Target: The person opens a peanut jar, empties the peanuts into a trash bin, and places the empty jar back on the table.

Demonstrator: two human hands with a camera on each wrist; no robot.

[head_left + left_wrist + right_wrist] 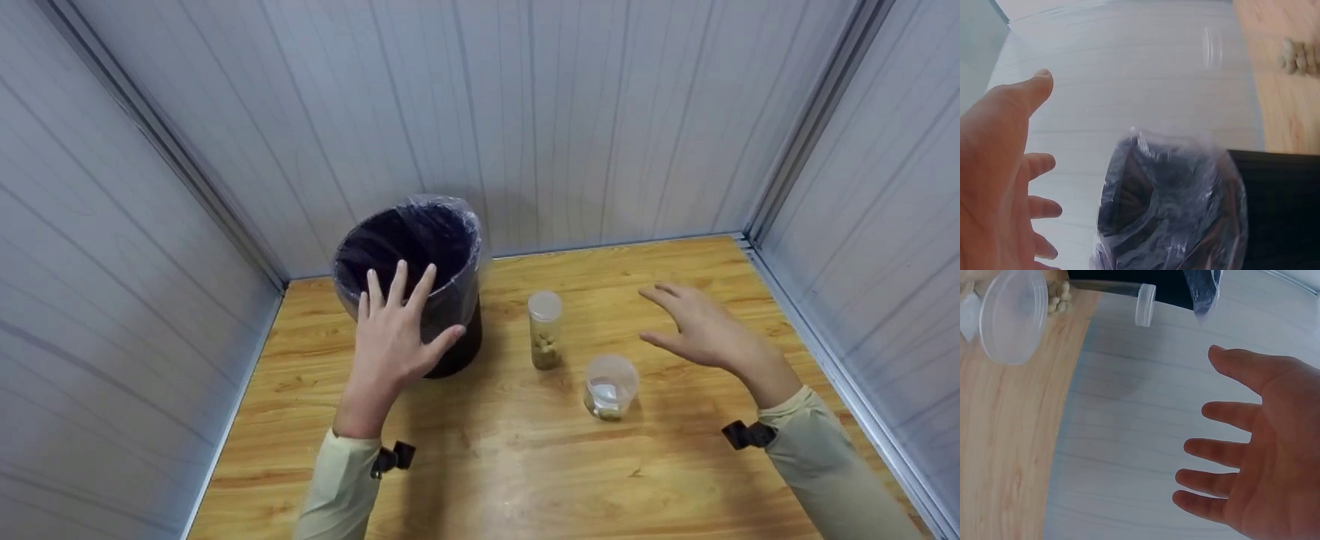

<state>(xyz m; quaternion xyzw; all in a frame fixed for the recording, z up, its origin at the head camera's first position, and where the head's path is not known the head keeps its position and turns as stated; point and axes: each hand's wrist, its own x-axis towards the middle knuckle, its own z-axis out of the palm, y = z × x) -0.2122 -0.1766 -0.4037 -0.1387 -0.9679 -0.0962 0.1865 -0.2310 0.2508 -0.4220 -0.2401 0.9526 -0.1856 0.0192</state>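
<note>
My left hand (pixel 391 341) is spread above the near side of a black trash bin (pixel 459 356) lined with a clear plastic bag (pixel 450 307); it holds nothing. To the right of the bin stands a tall clear jar (pixel 545 337) with a whitish lid, pale tan pieces (pixel 1059 297) at its bottom. In front and to its right sits a short clear plastic jar (pixel 611 386) with a lid (pixel 1015 315) on top and a few pieces and something white inside. My right hand (pixel 697 326) hovers right of both jars, fingers extended, touching nothing.
A wood-patterned floor (pixel 525 480) lies under everything. White panel walls (pixel 600 112) enclose it at the back, left and right, with metal strips (pixel 840 382) along the edges. The bin stands close to the back wall.
</note>
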